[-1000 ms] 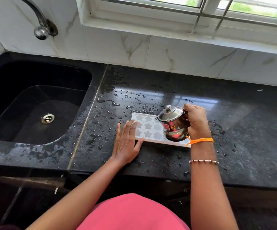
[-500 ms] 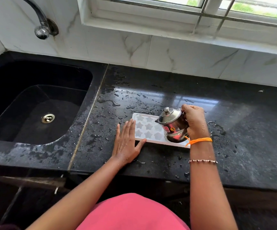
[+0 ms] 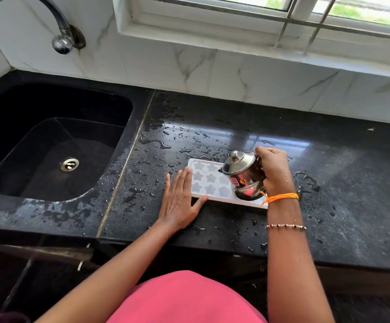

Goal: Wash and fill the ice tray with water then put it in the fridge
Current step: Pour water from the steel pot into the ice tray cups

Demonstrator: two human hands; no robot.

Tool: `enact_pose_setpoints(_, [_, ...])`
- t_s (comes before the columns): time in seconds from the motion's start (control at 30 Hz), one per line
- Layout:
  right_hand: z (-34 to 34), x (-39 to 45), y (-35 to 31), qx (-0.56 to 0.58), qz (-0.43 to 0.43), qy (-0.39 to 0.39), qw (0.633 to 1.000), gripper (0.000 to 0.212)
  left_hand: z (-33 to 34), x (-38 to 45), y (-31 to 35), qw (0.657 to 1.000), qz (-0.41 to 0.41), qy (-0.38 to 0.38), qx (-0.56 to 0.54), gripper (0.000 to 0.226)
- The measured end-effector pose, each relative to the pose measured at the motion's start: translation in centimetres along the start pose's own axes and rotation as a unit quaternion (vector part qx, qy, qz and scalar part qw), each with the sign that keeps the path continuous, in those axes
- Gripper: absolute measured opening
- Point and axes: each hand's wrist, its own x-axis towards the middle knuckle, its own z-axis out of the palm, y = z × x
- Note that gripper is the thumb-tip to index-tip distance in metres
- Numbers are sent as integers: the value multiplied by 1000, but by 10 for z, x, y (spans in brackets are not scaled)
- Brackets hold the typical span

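A black stone countertop (image 3: 271, 136) runs below a white marble-patterned wall and a window sill (image 3: 236, 43). Water droplets are scattered across the countertop surface. A black sink (image 3: 49, 145) is set into the left section, with a metal drain (image 3: 69, 164) at its base and a metal tap (image 3: 61, 31) mounted on the wall above it.

The white ice tray (image 3: 209, 183) lies flat on the countertop, right of the sink and near the front edge. Its cavities are star-shaped.

The left hand (image 3: 180, 201) lies flat on the countertop, fingers straight and together, thumb spread. The fingers rest against the left end of the tray and the thumb lies along its front edge. It holds nothing.

The right hand (image 3: 274, 173) grips the handle side of a small steel pot (image 3: 243, 176) with a knobbed lid. The pot is held over the right part of the tray and tilted to the left. A red label with the numeral 3 is visible on its side. Whether water is leaving the pot cannot be determined.

The right wrist carries an orange thread (image 3: 280, 197) and a beaded bracelet (image 3: 285, 226). A pink garment (image 3: 184, 299) occupies the lower centre of the view.
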Motion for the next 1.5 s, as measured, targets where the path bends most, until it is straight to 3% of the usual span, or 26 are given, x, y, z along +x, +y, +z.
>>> enact_pose_setpoints(0.7, [2, 9, 2, 117, 65, 10, 991, 35, 1, 0, -1, 1000, 4, 8, -4, 92])
enact_pose_setpoints(1.5, [26, 0, -5, 4, -1, -51, 999, 43, -1, 0, -2, 1000, -3, 8, 1, 94])
